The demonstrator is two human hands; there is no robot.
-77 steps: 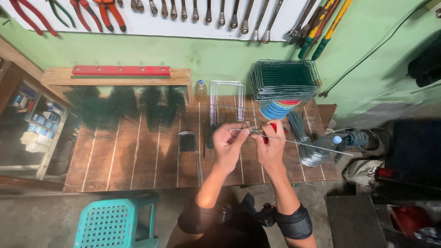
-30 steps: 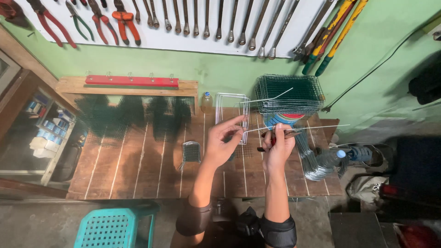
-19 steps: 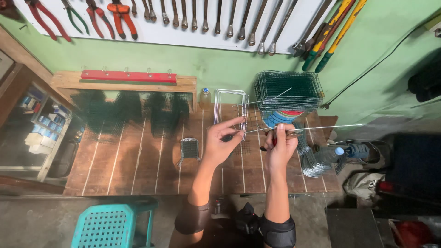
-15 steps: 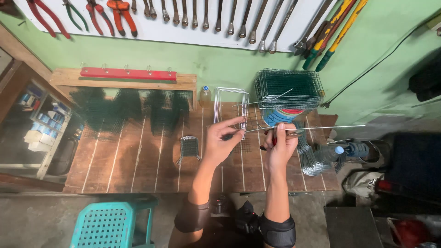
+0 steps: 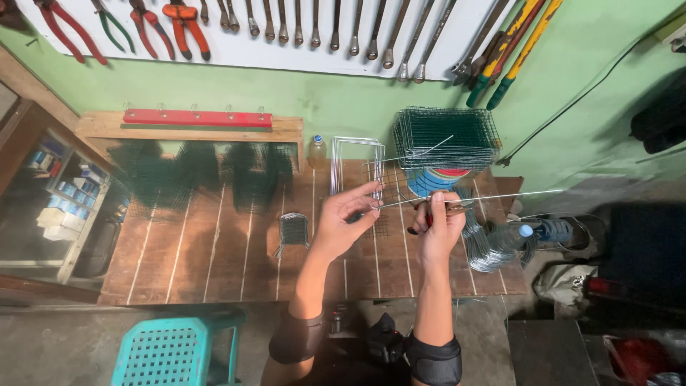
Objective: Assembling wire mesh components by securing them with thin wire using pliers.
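Both hands (image 5: 393, 218) grip wire (image 5: 486, 197) w/ pliers (image 5: 427, 212).

1. I see a green wall (image 5: 343, 93) at the back, with a white tool board (image 5: 300, 32) across the top.
2. Red-handled pliers (image 5: 179, 21), wrenches (image 5: 343, 28) and long bolt cutters (image 5: 514, 50) hang on it.
3. A wooden plank workbench (image 5: 214, 243) stands against the wall, with a wooden shelf (image 5: 193, 127) carrying a red rail (image 5: 196, 116) at its rear.
4. On my left is a wooden cabinet (image 5: 50, 193) holding small boxes.
5. The grey concrete floor (image 5: 57, 343) has a teal plastic stool (image 5: 171, 350) on it.
6. The light is even and dim.
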